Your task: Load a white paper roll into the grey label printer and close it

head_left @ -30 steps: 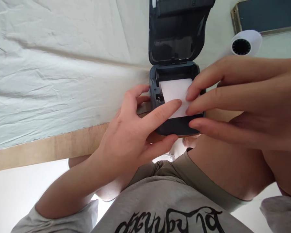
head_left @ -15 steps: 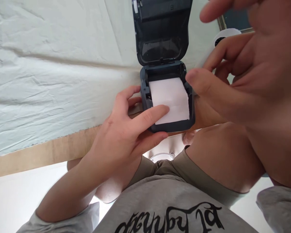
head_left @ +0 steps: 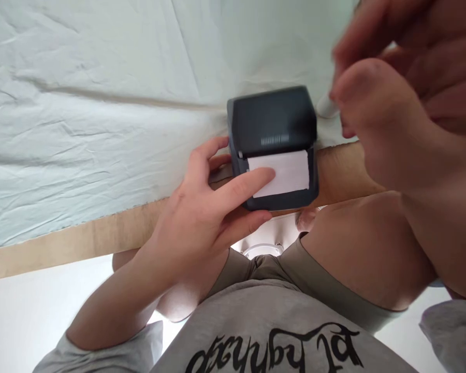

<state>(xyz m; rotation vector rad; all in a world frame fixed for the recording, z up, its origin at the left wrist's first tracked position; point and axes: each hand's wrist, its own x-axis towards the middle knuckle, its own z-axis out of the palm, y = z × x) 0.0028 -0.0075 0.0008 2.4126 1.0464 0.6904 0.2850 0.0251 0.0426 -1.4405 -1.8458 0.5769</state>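
A small dark label printer [head_left: 236,114] sits at the table's front edge. Its dark lid [head_left: 274,116] is tilted down over the back part of the body, not fully closed. White label paper [head_left: 291,173] shows in the front opening. My left hand [head_left: 202,202] grips the printer from its left side, with one digit pressed on the paper and the others around the body. Raised to the right of the printer, my right hand [head_left: 399,98] is apart from it and blurred. Its fingers are loosely bent, with nothing visible in them.
A pale, wrinkled cloth [head_left: 101,129] covers the table, leaving a bare wooden strip [head_left: 81,233] along the front edge. Part of a white object [head_left: 326,106] shows beside the printer, mostly hidden behind my right hand. My legs are under the edge.
The printer's lid has swung down from upright over the paper. My right hand has curled more and shifted slightly right, while my left hand keeps its hold.
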